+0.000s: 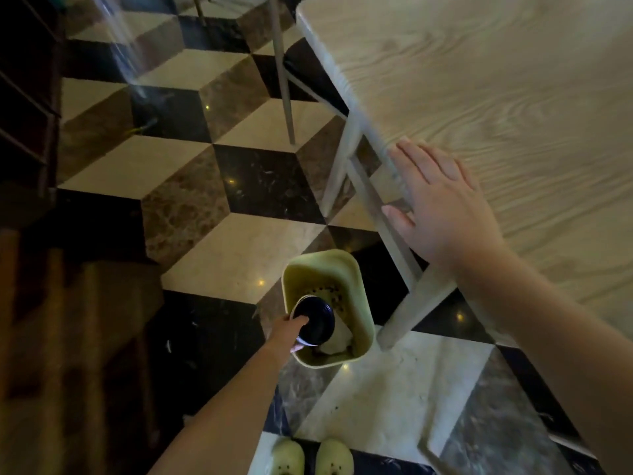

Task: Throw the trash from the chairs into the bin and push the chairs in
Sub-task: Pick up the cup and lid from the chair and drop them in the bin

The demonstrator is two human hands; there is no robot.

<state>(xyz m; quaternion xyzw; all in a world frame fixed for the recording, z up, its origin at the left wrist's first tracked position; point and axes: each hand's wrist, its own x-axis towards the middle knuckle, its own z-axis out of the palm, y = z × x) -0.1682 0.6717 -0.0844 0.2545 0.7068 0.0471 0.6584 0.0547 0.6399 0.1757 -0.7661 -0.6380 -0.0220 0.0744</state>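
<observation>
My left hand (287, 332) holds a paper cup with a dark lid (313, 320) over the mouth of a light green bin (356, 279) on the floor. White crumpled paper (337, 341) lies inside the bin beneath the cup. My right hand (442, 209) lies flat, fingers spread, on the edge of the pale wooden table (496, 80) and holds nothing. Further back, a chair (301, 73) with a dark seat and pale legs is tucked partly under the table.
The floor has a black, cream and brown cube-pattern tile (191, 159). A table leg (407, 310) stands just right of the bin. Dark furniture (27, 97) lines the left side. My green shoes (313, 457) show at the bottom.
</observation>
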